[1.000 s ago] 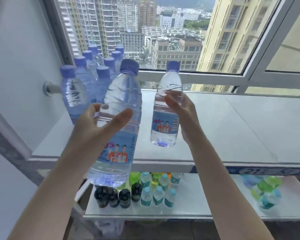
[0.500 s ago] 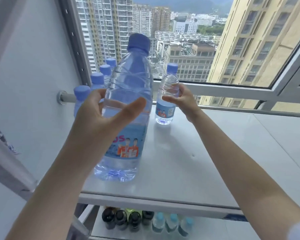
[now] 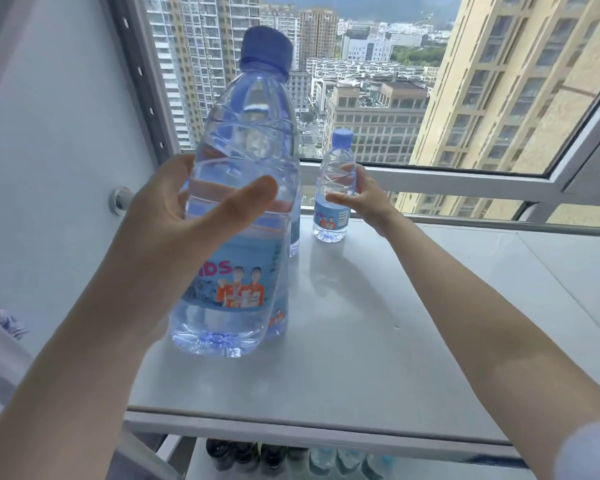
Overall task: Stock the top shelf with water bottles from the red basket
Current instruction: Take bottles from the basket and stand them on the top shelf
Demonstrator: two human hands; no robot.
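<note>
Starting at the left fingertips, I see the thumb [image 3: 246, 197] laid across the front of the near bottle [image 3: 246, 133], with the other fingers wrapped round its back and showing only dimly through the water. My left hand [image 3: 167, 244] grips that bottle at its waist, just above the printed label. The bottle is upright, blue cap on top, over the front left part of the top shelf [image 3: 378, 341]. I cannot tell whether its base touches the shelf or hangs just above it.

On the other side, the right thumb [image 3: 338, 199] crosses the front of the far bottle [image 3: 333, 161] and the fingers [image 3: 359, 173] curl round its right side. The right hand [image 3: 369, 202] holds this bottle above its label. It stands upright with its base on the shelf, near the back edge, by the window frame [image 3: 465, 183].

Just behind the near bottle I make out parts of more bottles [image 3: 280, 318] on the shelf, mostly hidden. The two held bottles are well apart. Left of the shelf is a pale wall [image 3: 49, 133]. Below the front edge, dark and clear small bottles [image 3: 274, 457] stand in a row on a lower shelf.
</note>
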